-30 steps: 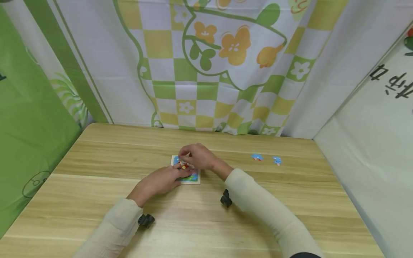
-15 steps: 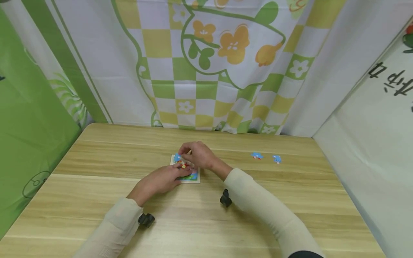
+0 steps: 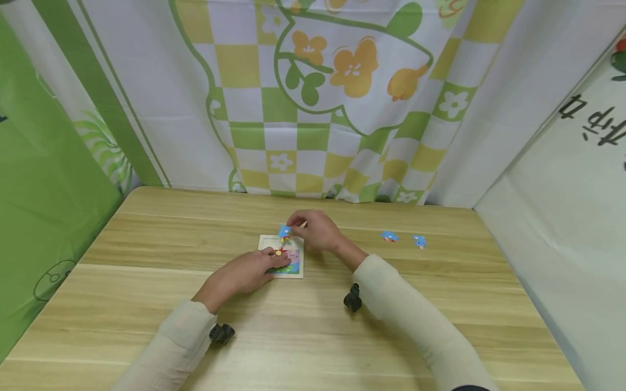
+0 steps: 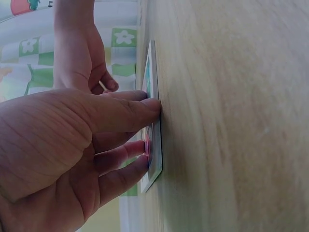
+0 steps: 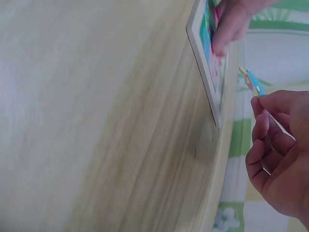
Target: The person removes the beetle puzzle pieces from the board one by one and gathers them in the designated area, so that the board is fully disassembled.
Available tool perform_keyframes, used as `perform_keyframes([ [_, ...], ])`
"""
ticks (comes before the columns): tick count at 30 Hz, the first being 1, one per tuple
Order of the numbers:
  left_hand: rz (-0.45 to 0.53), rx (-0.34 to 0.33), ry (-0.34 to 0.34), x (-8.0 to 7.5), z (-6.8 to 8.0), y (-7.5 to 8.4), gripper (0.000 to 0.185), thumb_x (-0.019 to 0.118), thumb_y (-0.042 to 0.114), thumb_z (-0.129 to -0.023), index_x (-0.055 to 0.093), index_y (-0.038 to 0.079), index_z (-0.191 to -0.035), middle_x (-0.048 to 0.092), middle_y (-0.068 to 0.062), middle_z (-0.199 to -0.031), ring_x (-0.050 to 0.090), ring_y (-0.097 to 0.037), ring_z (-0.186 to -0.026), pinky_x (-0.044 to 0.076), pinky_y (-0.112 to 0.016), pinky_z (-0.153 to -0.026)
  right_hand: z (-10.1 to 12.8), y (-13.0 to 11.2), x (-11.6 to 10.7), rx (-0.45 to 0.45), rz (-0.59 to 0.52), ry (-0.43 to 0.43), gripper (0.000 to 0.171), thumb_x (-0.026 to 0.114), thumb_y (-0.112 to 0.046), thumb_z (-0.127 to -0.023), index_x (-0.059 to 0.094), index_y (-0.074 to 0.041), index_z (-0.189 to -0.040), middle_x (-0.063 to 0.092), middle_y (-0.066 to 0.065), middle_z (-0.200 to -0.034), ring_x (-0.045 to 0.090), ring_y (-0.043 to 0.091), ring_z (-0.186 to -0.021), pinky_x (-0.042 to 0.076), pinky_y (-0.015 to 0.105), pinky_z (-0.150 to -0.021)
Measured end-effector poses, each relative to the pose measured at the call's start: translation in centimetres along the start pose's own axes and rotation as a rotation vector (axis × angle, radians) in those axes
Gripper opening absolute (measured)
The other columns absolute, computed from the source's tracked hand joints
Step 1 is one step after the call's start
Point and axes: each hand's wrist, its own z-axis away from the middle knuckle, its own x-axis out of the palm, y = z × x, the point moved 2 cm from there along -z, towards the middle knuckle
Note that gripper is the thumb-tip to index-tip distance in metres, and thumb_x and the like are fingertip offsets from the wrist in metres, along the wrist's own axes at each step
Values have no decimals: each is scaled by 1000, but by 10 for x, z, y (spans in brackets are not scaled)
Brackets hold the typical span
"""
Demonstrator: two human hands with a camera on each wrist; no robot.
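A small framed jigsaw puzzle (image 3: pixel 268 242) lies on the table, its upper part bare and pale, its lower part filled with a bright cartoon picture. My left hand (image 3: pixel 249 270) rests on it; in the left wrist view its fingers (image 4: pixel 123 175) reach down onto the picture, while the thumb lies along the near edge. Above the puzzle's far side, my right hand (image 3: pixel 318 229) pinches a blue jigsaw piece (image 3: pixel 284 232) between thumb and fingertips. The right wrist view shows this piece (image 5: pixel 255 82) edge-on, raised clear of the frame.
Two loose blue jigsaw pieces, one with red (image 3: pixel 389 237) and one farther right (image 3: pixel 419 241), lie on the wooden table (image 3: pixel 313 347). A patterned curtain (image 3: pixel 313 136) hangs behind the table's far edge. Black wrist cameras sit at both sleeves.
My right hand has lifted the blue piece off the puzzle's upper part and moved it up and slightly right, exposing the pale backing. The left hand has stayed in place.
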Motion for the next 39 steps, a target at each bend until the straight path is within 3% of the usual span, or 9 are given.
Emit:
perform_keyframes([
  [5,5,-11,3,2,-1,0,47,70,7,-99,63,12,-145,62,-18,-126,66,-35,-105,55,-49,-90,7,13,-14,67,-25,18,12,64,-12,-102,76,-13,-105,73,0,-100,65,14,-87,54,31,-79],
  [11,16,-15,15,1,-1,1,48,66,1,-98,63,12,-144,62,-19,-128,66,-35,-106,54,-48,-90,15,30,-31,71,-24,30,15,61,-10,-102,76,-10,-105,73,4,-99,64,16,-83,53,32,-73],
  [18,15,-3,25,1,0,1,49,65,0,-96,63,11,-144,62,-18,-126,65,-34,-105,54,-47,-89,24,52,-48,95,-21,63,16,62,-10,-101,77,-8,-105,73,5,-99,65,21,-93,53,37,-82],
  [29,17,-30,2,3,4,-1,51,64,-1,-95,62,11,-145,61,-20,-129,65,-35,-105,54,-47,-90,46,76,-65,104,-38,106,15,62,-4,-96,77,-4,-100,73,8,-96,65,24,-96,50,38,-84],
  [39,9,1,26,4,2,-2,50,63,-1,-96,63,11,-145,61,-21,-130,65,-36,-107,54,-48,-92,59,101,-81,181,9,75,17,61,-4,-94,76,-4,-102,72,9,-95,63,23,-92,50,38,-84],
])
